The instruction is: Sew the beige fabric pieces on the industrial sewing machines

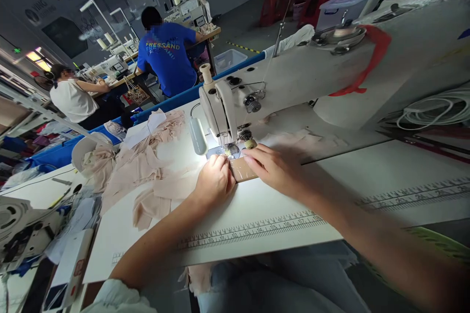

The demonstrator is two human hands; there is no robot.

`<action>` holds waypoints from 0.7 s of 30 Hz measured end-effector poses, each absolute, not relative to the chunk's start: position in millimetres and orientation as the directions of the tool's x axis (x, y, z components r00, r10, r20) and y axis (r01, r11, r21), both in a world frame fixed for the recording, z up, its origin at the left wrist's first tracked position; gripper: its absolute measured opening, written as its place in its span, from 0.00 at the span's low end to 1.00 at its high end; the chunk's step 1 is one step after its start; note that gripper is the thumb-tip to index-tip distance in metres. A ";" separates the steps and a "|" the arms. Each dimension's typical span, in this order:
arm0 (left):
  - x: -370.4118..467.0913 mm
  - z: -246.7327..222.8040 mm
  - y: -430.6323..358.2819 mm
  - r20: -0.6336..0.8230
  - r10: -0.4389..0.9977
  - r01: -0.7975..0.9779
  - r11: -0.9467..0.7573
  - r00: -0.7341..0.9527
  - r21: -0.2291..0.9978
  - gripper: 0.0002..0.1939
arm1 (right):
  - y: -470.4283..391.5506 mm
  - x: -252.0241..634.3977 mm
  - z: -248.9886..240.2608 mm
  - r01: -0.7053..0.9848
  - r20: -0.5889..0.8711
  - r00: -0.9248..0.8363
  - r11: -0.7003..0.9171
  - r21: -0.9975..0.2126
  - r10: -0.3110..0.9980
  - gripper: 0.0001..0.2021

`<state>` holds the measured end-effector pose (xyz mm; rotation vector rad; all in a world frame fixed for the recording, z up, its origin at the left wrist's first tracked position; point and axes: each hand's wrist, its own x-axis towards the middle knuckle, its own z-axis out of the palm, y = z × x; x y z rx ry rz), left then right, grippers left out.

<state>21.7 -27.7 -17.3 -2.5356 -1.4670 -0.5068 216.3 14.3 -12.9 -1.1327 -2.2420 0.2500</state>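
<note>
Fabric piece (243, 170), a small tan bit, is lying flat on the white desk (257, 205) right under the needle end of the sewing machine (293, 78); both hands are on it; the left hand (214, 180) is curled up tight with the fingertips pinching the near-left edge of the piece just by the presser foot; the right hand (273, 168) is flatter, fingers stretched out and pressing down on the piece from the right side, not really gripping anything; a loose pile of pale pink fabric (147, 166) sits on the desk off to the left, near the left hand; two people sit at other machines well behind.
</note>
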 end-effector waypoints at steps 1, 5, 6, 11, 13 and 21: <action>21.6 -17.1 -27.5 0.372 0.806 0.863 -0.504 0.461 0.021 0.11 | 20.1 214.2 -11.7 0.683 0.409 -0.409 0.571 -0.455 0.816 0.13; 20.9 -15.6 -26.8 0.366 0.804 0.861 -0.508 0.468 0.016 0.10 | 40.9 207.5 -1.7 0.719 0.338 -0.336 0.471 -0.510 0.879 0.12; 20.7 -15.3 -26.8 0.364 0.805 0.860 -0.510 0.469 0.020 0.09 | 43.1 207.2 0.6 0.711 0.339 -0.342 0.478 -0.516 0.876 0.12; 20.2 -15.7 -26.3 0.372 0.792 0.847 -0.531 0.484 0.030 0.09 | 31.8 213.8 2.3 0.694 0.367 -0.324 0.483 -0.534 0.872 0.13; 20.0 -16.1 -25.2 0.379 0.791 0.850 -0.527 0.480 0.025 0.09 | 24.8 216.3 -0.2 0.674 0.365 -0.341 0.496 -0.548 0.866 0.15; 17.3 -13.7 -20.4 0.393 0.796 0.854 -0.518 0.461 0.048 0.08 | 39.2 207.2 -6.4 0.693 0.380 -0.344 0.505 -0.515 0.859 0.17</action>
